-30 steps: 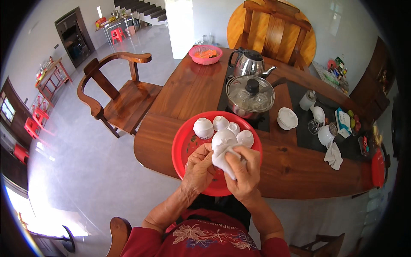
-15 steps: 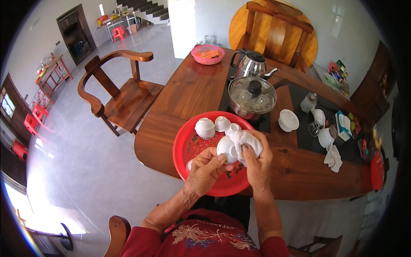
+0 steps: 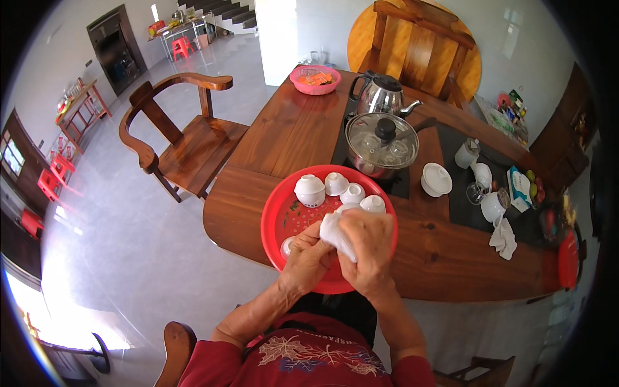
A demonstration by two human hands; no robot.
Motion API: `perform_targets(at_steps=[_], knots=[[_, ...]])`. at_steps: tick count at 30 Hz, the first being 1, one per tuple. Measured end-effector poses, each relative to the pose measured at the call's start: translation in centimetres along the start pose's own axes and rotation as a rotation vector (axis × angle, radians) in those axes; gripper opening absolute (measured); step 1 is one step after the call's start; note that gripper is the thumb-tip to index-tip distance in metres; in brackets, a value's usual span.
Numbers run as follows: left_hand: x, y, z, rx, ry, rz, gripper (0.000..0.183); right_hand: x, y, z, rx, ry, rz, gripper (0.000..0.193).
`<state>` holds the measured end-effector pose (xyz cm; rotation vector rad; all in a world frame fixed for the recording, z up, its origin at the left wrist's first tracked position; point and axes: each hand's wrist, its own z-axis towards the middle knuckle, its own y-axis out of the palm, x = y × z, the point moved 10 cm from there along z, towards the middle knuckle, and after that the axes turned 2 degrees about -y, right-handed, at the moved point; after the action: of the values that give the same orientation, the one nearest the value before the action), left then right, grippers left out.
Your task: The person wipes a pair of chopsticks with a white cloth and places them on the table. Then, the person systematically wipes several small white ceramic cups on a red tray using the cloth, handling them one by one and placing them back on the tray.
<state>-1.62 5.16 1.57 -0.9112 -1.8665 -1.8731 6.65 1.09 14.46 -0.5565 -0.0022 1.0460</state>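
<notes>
Over a red basin, both my hands work close together. My left hand is closed on a small white bowl, which the cloth and fingers now mostly hide. A white cloth is gripped by my right hand, whose fingers look slightly blurred and press it against the bowl. Behind the hands, along the basin's far side, sit a white lidded-looking stack of cups, a white cup and further white cups. Part of another white piece shows beside my left hand.
Beyond the basin stand a glass-lidded pot and a steel kettle. A lidded white bowl, a glass pitcher, a crumpled tissue and a tissue pack lie rightward. A pink basket is far left on the wooden table.
My right hand has swung inward and left with the cloth, now covering the bowl that showed plainly before. White cups behind it have come into view.
</notes>
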Motion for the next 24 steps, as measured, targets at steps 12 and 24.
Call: perform_targets(at_steps=[12, 24], knots=[[0.7, 1.7, 0.3, -0.243, -0.059, -0.174, 0.019, 9.8, 1.1, -6.0, 0.307, 0.910, 0.986, 0.029], [1.9, 2.4, 0.0, -0.123, 0.139, 0.107, 0.055, 6.8, 0.5, -5.5, 0.123, 0.766, 0.617, 0.035]])
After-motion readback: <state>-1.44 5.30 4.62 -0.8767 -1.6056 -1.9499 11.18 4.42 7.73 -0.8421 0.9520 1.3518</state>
